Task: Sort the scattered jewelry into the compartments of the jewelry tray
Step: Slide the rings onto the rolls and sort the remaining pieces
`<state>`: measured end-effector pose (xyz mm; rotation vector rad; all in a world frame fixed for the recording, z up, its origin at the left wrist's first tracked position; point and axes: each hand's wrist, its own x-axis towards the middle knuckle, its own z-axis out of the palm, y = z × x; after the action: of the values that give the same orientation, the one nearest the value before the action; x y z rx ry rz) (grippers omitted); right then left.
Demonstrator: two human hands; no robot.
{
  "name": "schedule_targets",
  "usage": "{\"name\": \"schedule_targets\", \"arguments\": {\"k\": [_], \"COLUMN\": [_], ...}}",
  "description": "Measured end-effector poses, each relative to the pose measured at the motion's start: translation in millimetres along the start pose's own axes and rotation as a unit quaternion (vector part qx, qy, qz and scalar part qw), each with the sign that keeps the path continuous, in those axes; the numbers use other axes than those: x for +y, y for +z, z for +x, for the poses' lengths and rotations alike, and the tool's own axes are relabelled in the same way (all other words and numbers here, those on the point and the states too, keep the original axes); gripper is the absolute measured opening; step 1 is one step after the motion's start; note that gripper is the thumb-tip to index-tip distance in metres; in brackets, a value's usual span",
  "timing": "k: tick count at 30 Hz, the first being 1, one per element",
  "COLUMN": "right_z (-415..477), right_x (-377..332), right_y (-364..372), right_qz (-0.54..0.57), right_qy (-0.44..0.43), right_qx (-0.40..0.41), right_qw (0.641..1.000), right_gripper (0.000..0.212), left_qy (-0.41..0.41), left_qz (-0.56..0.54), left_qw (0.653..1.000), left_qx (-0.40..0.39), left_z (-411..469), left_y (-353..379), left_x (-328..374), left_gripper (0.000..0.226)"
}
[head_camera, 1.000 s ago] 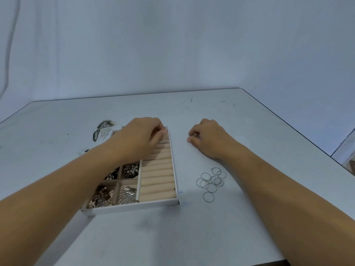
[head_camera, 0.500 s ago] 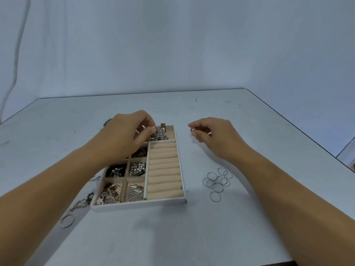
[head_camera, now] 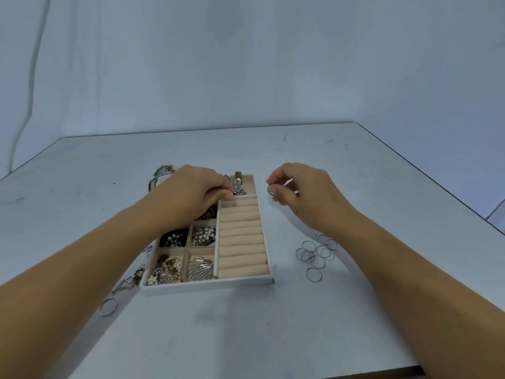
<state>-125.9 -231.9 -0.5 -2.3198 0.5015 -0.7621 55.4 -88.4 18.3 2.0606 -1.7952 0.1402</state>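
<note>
Starting with the right hand (head_camera: 306, 192): a small ring (head_camera: 271, 190) is pinched in its grip between thumb and fingertips and held above the surface (head_camera: 246, 337), just beside the far right corner of the tray (head_camera: 207, 285) and not touching it. The left hand (head_camera: 191, 192) is reached over the far left part of the tray, with its fingers curled down at the divider right next to a watch (head_camera: 237, 184), which is lying in the far compartment. Whether anything is actually caught in that grip can't be made out, since the fingertips are tucked under. The long right side of the tray is filled with padded rolls (head_camera: 241, 236). On the left side, pearls (head_camera: 203, 235), a dark tangle (head_camera: 173, 239), mixed beads (head_camera: 164, 270) and a silver leaf-shaped piece (head_camera: 200, 269) are each kept in their own small compartment. A cluster of thin hoops (head_camera: 314, 254) is scattered on the surface to the right of the tray, partly under the right forearm. A single hoop (head_camera: 108, 306) and some chain bits (head_camera: 128, 281) are left by the tray's near left corner, and a patterned piece (head_camera: 161, 172) is half hidden behind the left hand.
</note>
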Motion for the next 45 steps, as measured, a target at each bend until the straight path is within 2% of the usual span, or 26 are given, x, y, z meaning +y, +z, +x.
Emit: {"name": "schedule_targets", "arguments": {"k": [8,16,20,25,30,33,40,45], "right_z": [0,0,0,0,-1,-2,-2,7], "right_x": [0,2,3,3,4,3,-4,-24], "right_y": [3,1,0,-1,1,1,5,3], "right_qz": [-0.010,-0.021,-0.029,-0.040,-0.056,-0.076,-0.050,-0.065], "right_qy": [-0.010,-0.007,-0.008,-0.009,-0.039,-0.050,-0.089,-0.076], "right_qx": [0.003,-0.002,-0.004,-0.006,-0.014,0.002,0.029,0.019], "right_qw": [1.000,1.000,1.000,0.999,0.998,0.996,0.994,0.995], "right_gripper": [0.013,0.013,0.014,0.013,0.011,0.011,0.022,0.021], "left_qy": [-0.003,-0.084,-0.086,-0.075,-0.097,-0.096,-0.094,-0.083], "left_qz": [-0.056,-0.149,-0.141,-0.096,-0.086,-0.086,-0.038,-0.055], "left_qw": [0.998,0.984,0.984,0.992,0.991,0.992,0.993,0.993], "left_qx": [-0.011,-0.044,-0.072,-0.019,-0.023,-0.011,-0.059,-0.070], "left_z": [-7,-4,-1,-4,-9,-24,-67,-74], "left_y": [0,7,12,16,13,9,-12,1], "left_x": [4,0,-4,-1,1,1,-23,-24], "left_gripper": [0.021,0.023,0.024,0.020,0.018,0.032,0.073,0.087]}}
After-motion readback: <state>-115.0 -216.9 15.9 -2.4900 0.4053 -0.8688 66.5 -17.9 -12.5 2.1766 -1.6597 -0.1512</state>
